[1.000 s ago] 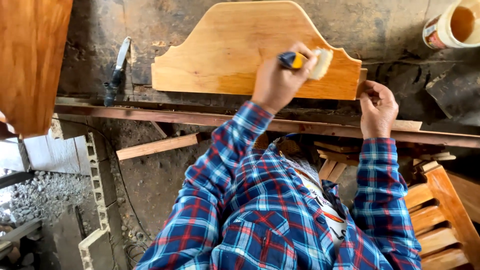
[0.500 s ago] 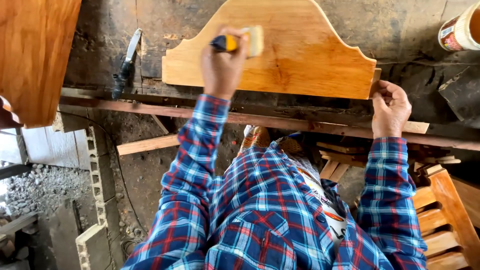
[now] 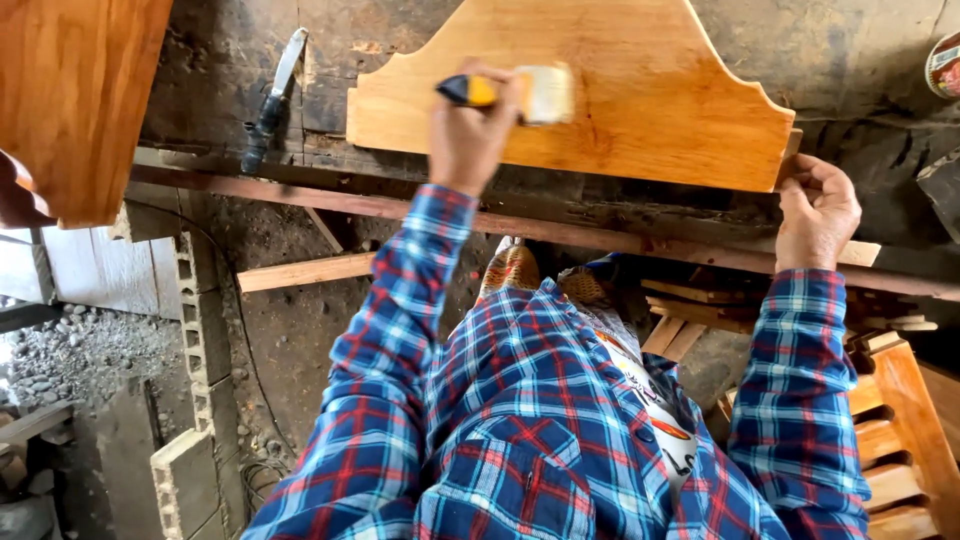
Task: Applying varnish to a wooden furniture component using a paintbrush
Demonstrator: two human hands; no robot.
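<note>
A shaped wooden panel (image 3: 640, 100) with a scalloped, arched outline lies flat on a dark, worn workbench (image 3: 860, 70), its pale orange surface glossy across the middle. A large reddish-brown board (image 3: 75, 95) fills the upper left corner, and a long rust-coloured rail (image 3: 330, 200) runs along the bench's near edge below the panel. The person, in a blue and red plaid shirt (image 3: 520, 420), leans over the work. The left hand (image 3: 470, 130) is closed around the yellow and black handle of a paintbrush (image 3: 520, 93), whose pale bristles rest on the panel's left half. The right hand (image 3: 818, 210) grips the panel's lower right corner, fingers curled over its edge. Slatted wooden pieces (image 3: 895, 430) of the same orange tone sit at lower right. A loose wooden strip (image 3: 305, 271) lies on the dirt floor below the bench, near grey concrete blocks (image 3: 195, 400). A dark-handled tool (image 3: 272, 100) with a light blade rests on the bench, well left of the panel.
</note>
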